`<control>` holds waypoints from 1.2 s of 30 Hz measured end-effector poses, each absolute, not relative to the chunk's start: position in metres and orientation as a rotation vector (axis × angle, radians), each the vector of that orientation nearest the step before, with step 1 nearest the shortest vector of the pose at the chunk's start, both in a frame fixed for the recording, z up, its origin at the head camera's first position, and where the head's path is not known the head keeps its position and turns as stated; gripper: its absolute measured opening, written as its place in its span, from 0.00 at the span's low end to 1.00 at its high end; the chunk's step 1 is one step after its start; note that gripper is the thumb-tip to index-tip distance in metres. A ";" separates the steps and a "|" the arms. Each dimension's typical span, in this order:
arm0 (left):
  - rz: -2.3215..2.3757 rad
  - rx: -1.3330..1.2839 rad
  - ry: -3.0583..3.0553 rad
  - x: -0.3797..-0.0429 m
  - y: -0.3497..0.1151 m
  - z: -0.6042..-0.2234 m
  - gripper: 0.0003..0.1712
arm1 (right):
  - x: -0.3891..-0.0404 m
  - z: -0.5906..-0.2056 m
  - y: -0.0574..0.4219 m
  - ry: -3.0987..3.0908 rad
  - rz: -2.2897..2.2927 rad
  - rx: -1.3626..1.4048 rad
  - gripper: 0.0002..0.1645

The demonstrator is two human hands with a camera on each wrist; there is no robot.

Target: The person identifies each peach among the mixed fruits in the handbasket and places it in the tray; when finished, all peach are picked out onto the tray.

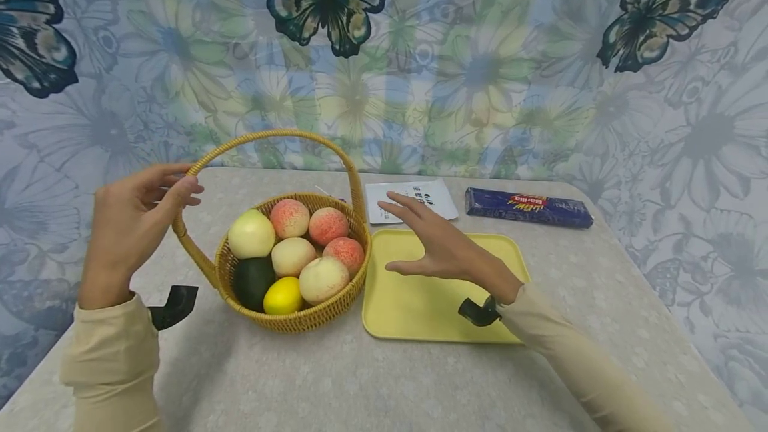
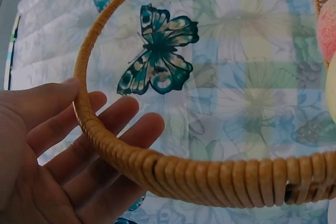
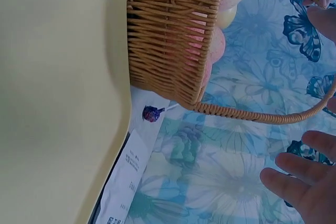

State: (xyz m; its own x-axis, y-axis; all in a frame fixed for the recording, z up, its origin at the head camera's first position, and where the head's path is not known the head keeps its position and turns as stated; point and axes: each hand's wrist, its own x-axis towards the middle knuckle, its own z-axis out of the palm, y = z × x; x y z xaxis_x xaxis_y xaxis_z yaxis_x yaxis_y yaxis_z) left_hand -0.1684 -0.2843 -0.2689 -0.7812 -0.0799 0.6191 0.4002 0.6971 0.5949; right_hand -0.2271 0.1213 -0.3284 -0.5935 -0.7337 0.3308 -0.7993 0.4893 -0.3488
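Basket [image 1: 300, 322]: Set on the tabletop [image 1: 288, 385] and filled with fruit [image 1: 293, 257], of which 8 pieces can be counted.
Handle [image 1: 282, 133]: Arched over the basket; held at its left side only.
Left grip [image 1: 138, 215]: Placed at the upper left of the basket; the handle is loosely pinched between thumb and fingers.
Right grip [image 1: 444, 235]: Spread wide, thumb apart, nothing held; raised to the right of the basket.
Yellow tray [image 1: 414, 315]: Laid to the right of the basket, beneath the right grip; whether its edge is touched by the basket cannot be told.
Tipping risk: The basket could be tilted if the handle is pulled from that 1 side, since the load is not centred under the hold.
Spill risk: The lemon [image 1: 283, 296], lodged near the front rim of the basket, and the upper peaches could be rolled out by a tilt or a jolt.
Slip risk: The hold is judged light; the handle could be lost if the full weight were suddenly put on it.
Knock risk: The lollipop [image 3: 151, 113] and the white packet [image 1: 411, 200], behind and to the right of the basket, could be pushed aside if the basket were swung that way.
Blue pack [image 1: 528, 207]: Lying well apart, far right of the basket; judged little exposed.
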 end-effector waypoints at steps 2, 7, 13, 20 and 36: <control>-0.993 -0.228 -2.302 -0.169 -0.286 -0.269 0.16 | -0.229 -0.328 0.116 -2.596 0.728 1.351 0.53; -0.982 -0.182 -2.331 -0.169 -0.287 -0.269 0.17 | -0.233 -0.330 0.105 -2.600 0.739 1.399 0.52; -0.993 -0.176 -2.331 -0.168 -0.287 -0.270 0.17 | -0.237 -0.331 0.092 -2.574 0.756 1.480 0.51; -0.993 -0.164 -2.343 -0.169 -0.287 -0.270 0.17 | -0.240 -0.334 0.078 -2.579 0.786 1.522 0.52; -0.977 -0.149 -2.358 -0.173 -0.287 -0.266 0.17 | -0.243 -0.341 0.045 -2.700 0.808 1.681 0.44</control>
State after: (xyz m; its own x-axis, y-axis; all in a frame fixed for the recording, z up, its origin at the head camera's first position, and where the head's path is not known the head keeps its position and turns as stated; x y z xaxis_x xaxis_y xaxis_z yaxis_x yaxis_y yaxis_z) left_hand -0.1730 -0.2870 -0.2660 -0.8274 -0.1128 0.5502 0.3095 0.7260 0.6142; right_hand -0.2430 0.0447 -0.3414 -0.4682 -0.8730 0.1365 -0.8045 0.3573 -0.4744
